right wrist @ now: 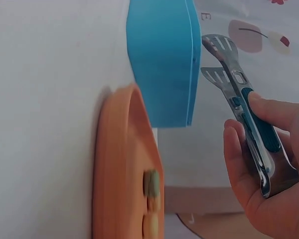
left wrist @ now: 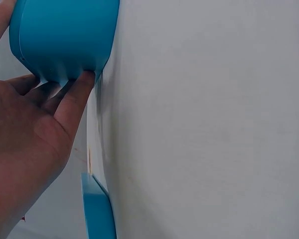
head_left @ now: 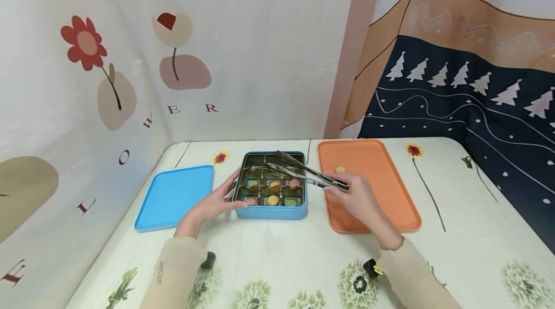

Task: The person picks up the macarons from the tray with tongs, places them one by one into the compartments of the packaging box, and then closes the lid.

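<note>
A blue box (head_left: pixel 271 212) with a dark divided insert stands mid-table. Small round pieces, macaron-like, lie in its compartments: pink (head_left: pixel 250 201), yellow (head_left: pixel 273 200) and green (head_left: pixel 290 202) in the front row, more in the middle row; the tongs partly cover the back row. My left hand (head_left: pixel 214 203) holds the box by its front left corner, thumb at the front and fingertips against the side (left wrist: pixel 65 45). With my right hand (head_left: pixel 355 198) I grip metal tongs (right wrist: pixel 256 119) with dark handle pads. Their slotted ends are apart over the box, nothing visible between them.
An orange tray (head_left: pixel 392 188) lies right of the box, partly under my right hand. On it sit a yellow piece (head_left: pixel 340 169) and, in the right wrist view, a green piece (right wrist: pixel 152 183) among others. A blue lid (head_left: pixel 175 195) lies flat to the left.
</note>
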Motion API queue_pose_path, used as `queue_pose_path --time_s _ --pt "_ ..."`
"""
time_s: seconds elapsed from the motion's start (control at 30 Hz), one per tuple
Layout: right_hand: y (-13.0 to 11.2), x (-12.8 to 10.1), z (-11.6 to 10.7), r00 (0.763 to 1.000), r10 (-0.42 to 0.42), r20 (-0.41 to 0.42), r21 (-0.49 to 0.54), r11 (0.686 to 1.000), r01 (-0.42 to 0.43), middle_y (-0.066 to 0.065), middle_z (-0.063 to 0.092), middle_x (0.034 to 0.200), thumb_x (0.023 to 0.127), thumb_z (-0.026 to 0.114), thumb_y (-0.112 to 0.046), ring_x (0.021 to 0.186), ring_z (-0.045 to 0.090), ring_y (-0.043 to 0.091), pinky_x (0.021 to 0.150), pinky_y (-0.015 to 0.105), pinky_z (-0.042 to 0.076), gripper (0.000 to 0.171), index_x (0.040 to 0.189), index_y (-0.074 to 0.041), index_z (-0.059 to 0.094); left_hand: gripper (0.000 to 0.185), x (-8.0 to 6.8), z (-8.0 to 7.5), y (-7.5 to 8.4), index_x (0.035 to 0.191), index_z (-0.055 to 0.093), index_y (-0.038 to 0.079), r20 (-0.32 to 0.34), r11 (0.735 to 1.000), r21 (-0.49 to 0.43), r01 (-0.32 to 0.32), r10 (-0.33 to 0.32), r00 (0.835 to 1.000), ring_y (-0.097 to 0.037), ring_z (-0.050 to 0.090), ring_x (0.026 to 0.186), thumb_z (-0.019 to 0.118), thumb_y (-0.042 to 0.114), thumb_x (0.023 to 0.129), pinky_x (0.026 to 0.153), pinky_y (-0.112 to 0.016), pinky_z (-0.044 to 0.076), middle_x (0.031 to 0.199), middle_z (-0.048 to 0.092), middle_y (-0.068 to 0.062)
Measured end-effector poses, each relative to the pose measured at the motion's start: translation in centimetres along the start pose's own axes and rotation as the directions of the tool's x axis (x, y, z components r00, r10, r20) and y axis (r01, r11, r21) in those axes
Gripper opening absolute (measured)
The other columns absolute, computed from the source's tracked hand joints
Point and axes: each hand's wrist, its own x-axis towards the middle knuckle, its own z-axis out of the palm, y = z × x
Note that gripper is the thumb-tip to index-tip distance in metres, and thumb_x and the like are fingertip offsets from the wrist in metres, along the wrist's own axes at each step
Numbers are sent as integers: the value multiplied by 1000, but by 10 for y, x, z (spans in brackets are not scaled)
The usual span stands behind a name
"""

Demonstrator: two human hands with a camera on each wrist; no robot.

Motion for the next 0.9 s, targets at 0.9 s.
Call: queue_pose_path --time_s 0.9 --pt "39 -44 -76 978 90 -189 -148 982 -119 14 77 97 86 79 -20 68 57 -4 56 19 47 32 115 -7 75 101 1 1 -2 162 0 28 -23 1000 27 -16 16 1000 -47 4 153 72 26 92 118 -61 29 168 -1 -19"
